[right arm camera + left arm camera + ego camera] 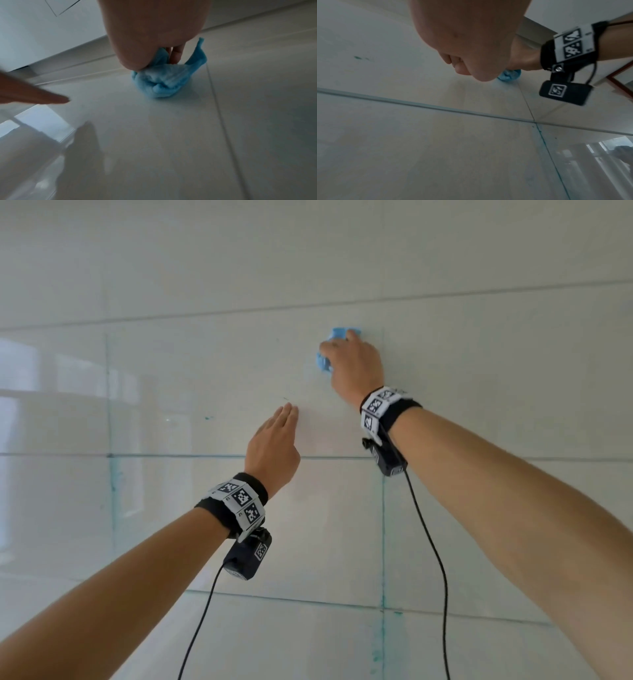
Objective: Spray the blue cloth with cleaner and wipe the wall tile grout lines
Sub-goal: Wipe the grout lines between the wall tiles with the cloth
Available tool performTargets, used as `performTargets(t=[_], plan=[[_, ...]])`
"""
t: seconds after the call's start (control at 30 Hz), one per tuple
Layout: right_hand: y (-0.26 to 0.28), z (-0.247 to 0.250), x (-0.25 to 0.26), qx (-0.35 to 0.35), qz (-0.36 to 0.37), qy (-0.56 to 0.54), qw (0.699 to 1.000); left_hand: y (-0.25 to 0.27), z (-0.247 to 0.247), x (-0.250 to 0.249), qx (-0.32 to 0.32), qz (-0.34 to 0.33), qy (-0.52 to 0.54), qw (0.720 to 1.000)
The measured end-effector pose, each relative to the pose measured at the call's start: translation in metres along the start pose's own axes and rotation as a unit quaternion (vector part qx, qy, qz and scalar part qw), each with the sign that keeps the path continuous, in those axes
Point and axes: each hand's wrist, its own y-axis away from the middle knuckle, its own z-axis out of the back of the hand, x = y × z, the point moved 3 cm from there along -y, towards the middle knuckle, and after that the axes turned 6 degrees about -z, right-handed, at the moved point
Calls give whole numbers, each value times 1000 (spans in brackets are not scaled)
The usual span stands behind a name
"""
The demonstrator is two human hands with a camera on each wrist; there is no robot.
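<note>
Item, nearest: my left hand (274,446), fingers straight and together, holding nothing, tips at the wall tile (205,392). Item, beyond it: my right hand (354,361), fingers curled round the bunched blue cloth (161,83), pressing it against the tile just left of a vertical grout line (383,508). Item: teal staining along the vertical grout lines and specks (208,418) on the tile.

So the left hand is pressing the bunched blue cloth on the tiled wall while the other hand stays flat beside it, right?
Not quite: the right hand grips the bunched cloth against the wall, as the head view shows. The left hand is the flat one beside it.
</note>
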Motion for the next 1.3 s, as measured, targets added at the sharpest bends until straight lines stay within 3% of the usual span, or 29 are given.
performTargets(t=[0.2, 0.47, 0.6, 0.67, 0.8, 0.87, 1.0, 1.13, 1.2, 1.3], plan=[[-57, 4, 26, -9, -51, -49, 997, 13, 22, 56, -4, 31, -6, 999], [-76, -29, 94, -30, -67, -77, 994, 18, 51, 146, -37, 40, -1, 999], [-53, -57, 145, -7, -36, -77, 996, 20, 55, 178, -49, 33, 19, 998], [-33, -66, 166, 9, 14, -68, 998, 24, 51, 188, -48, 30, 35, 998], [-17, -68, 164, 47, 64, -30, 996, 35, 37, 196, -36, 7, 60, 998], [-22, -61, 141, 22, 15, -37, 999, 40, 31, 197, -36, -6, 72, 997], [-18, -38, 81, -106, -152, -68, 980, 44, 23, 196, -36, -31, 85, 995], [13, -48, 76, -170, -209, -77, 960, 42, 19, 198, -48, -32, 96, 994], [35, -64, 100, -190, -196, -88, 958, 40, 18, 200, -55, -32, 97, 993], [73, -93, 150, -159, -60, -105, 980, 35, 15, 197, -59, -42, 96, 993]])
